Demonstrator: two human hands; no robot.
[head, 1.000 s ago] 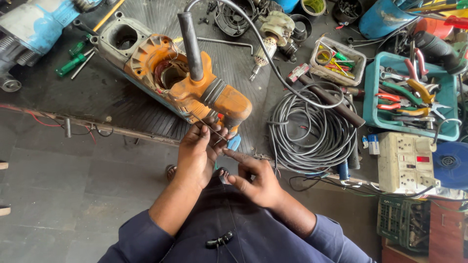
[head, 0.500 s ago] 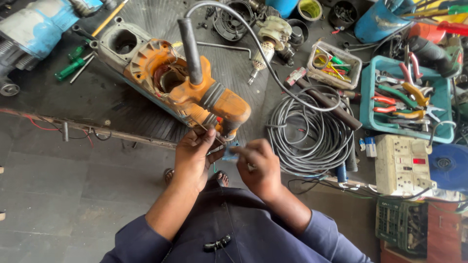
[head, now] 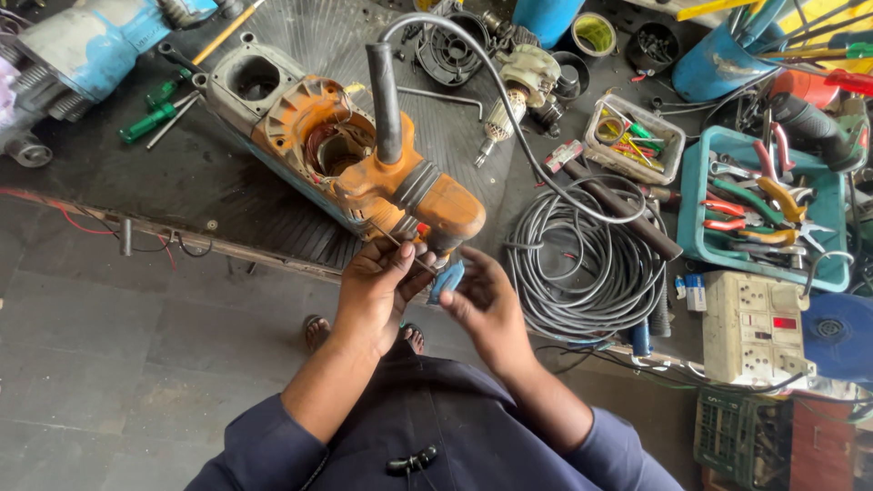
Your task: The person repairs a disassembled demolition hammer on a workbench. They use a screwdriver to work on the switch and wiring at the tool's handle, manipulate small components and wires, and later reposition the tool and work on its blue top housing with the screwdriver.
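At the near edge of the dark ribbed worktop (head: 273, 209) lies a large orange power tool with an open motor housing and a black upright handle (head: 364, 164). The left hand (head: 377, 286) meets the tool's near end, its fingers (head: 400, 259) pinched together on a thin bare wire (head: 400, 245) that runs up to the orange casing. The right hand (head: 486, 305) sits just beside, fingers closed on a small blue-handled tool (head: 447, 280) pointing at the same spot.

Toward the right edge a coil of grey cable (head: 582, 264) lies next to a white square socket box with a red switch (head: 753, 327). Behind these stand a teal plastic tray of pliers (head: 696, 209) and a clear rectangular tub of small parts (head: 635, 138). A blue-bodied machine (head: 82, 50) occupies the far left corner.
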